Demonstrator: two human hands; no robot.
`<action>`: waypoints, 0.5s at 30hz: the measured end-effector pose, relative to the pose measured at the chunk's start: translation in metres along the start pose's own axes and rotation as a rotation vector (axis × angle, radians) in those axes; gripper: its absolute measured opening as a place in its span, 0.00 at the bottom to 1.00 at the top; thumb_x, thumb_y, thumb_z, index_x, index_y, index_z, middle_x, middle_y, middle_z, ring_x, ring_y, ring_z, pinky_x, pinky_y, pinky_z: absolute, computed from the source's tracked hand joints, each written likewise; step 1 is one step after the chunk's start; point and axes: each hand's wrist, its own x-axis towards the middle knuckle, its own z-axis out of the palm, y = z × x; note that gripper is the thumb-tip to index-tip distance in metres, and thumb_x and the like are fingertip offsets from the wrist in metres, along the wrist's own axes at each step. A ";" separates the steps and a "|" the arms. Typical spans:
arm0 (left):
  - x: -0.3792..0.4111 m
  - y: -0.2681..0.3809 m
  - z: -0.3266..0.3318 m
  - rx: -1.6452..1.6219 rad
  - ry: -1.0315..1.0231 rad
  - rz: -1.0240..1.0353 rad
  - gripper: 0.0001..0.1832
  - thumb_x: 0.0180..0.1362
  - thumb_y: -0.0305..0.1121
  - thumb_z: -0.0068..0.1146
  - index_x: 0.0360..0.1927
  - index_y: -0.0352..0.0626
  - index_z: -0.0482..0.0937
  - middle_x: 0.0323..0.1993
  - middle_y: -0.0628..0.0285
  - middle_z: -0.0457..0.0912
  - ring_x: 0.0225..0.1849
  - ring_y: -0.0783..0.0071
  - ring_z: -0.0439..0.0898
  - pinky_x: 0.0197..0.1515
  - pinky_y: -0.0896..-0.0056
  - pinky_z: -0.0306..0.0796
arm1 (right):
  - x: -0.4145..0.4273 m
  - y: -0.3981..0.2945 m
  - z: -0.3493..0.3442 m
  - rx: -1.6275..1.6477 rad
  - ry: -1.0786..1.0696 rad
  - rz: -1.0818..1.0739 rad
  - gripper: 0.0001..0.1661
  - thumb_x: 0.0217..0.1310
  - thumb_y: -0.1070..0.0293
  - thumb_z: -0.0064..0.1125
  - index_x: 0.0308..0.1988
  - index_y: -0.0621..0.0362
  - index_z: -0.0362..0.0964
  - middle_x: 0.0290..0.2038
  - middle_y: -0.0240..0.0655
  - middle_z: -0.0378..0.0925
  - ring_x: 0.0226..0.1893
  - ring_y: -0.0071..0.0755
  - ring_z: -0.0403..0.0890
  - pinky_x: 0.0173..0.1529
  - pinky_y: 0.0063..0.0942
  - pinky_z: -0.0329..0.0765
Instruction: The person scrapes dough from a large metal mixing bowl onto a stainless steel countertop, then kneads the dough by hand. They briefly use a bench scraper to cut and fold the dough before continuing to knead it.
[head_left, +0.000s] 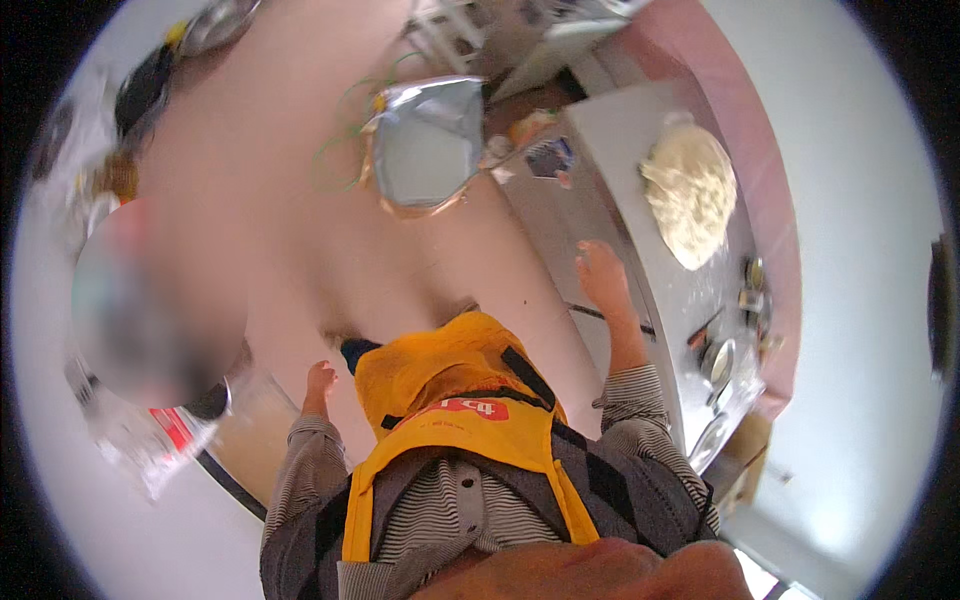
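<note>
My left hand (321, 379) hangs at my left side, clear of any object, with its fingers loosely bent. Forward of my body on the right, my right hand (602, 279) hovers beside the edge of a pale counter (630, 142); nothing shows in it. A pale yellow mass (690, 196), seemingly dough, lies on that counter, apart from the hand. Ahead of me on the pinkish floor (262, 202) stands a shiny metal-rimmed container (427, 165), whose contents I cannot make out. I wear a yellow apron (450, 375).
Small containers (752, 285) and a round metal utensil (720, 364) sit along the counter on my right. Under it are some blurred items (547, 154). A green cord (337, 154) loops over the floor. At left, a blurred patch covers part of a cluttered surface.
</note>
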 end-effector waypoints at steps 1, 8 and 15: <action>0.029 0.033 -0.018 0.367 0.005 0.237 0.19 0.66 0.36 0.50 0.58 0.41 0.79 0.54 0.47 0.82 0.52 0.51 0.82 0.55 0.54 0.76 | -0.021 0.059 -0.004 -0.054 0.078 0.078 0.22 0.64 0.67 0.58 0.56 0.64 0.72 0.55 0.52 0.76 0.59 0.56 0.75 0.63 0.47 0.71; 0.047 0.437 0.006 0.444 0.229 0.686 0.23 0.70 0.39 0.42 0.64 0.42 0.74 0.60 0.46 0.79 0.62 0.47 0.76 0.65 0.52 0.69 | -0.069 0.279 -0.056 -0.064 0.382 0.477 0.29 0.62 0.60 0.61 0.58 0.66 0.71 0.58 0.58 0.72 0.59 0.64 0.72 0.63 0.52 0.70; -0.024 0.787 0.138 0.369 -0.153 1.044 0.35 0.64 0.42 0.58 0.70 0.35 0.64 0.60 0.46 0.79 0.56 0.52 0.82 0.59 0.55 0.75 | 0.020 0.360 -0.090 0.029 0.532 0.613 0.39 0.63 0.49 0.63 0.68 0.52 0.64 0.69 0.56 0.54 0.68 0.68 0.60 0.63 0.65 0.69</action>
